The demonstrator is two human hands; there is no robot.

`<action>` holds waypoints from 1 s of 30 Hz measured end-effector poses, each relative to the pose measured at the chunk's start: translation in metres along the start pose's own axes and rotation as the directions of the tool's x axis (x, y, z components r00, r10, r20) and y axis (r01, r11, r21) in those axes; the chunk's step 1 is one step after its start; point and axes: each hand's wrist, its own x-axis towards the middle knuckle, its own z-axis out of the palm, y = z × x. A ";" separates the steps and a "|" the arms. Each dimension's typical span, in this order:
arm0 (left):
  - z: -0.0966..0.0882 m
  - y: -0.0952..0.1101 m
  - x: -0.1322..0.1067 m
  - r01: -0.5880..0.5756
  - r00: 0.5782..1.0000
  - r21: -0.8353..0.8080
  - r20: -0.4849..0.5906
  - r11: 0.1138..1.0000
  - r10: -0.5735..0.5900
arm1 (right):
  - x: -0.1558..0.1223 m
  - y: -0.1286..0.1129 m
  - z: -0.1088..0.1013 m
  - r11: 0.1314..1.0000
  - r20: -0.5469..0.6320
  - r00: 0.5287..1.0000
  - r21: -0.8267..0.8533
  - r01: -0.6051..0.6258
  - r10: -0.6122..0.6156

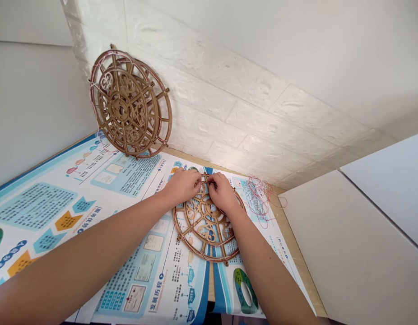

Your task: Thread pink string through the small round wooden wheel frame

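Probably, left hand (184, 186) and right hand (222, 192), nearly closed, wind the far rim of the flat, round, brown lacy wheel (212, 215) on the table (299, 257) with pinched red-white string (261, 193), tangled right of the wheel; next needs a snug pull.

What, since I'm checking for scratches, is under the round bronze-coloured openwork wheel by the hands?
Blue and white printed sheets show through the wheel; what it, the left hand and right hand cover is hidden.
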 end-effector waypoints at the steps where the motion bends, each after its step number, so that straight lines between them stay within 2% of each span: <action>1: 0.000 -0.001 0.000 0.003 1.000 -0.001 0.001 1.000 -0.003 | 0.000 0.000 0.000 1.000 -0.002 1.000 0.003 -0.002 0.002; 30: -0.001 0.000 0.001 0.003 1.000 -0.003 0.013 1.000 -0.003 | -0.001 0.001 0.000 1.000 0.013 1.000 -0.011 -0.002 0.002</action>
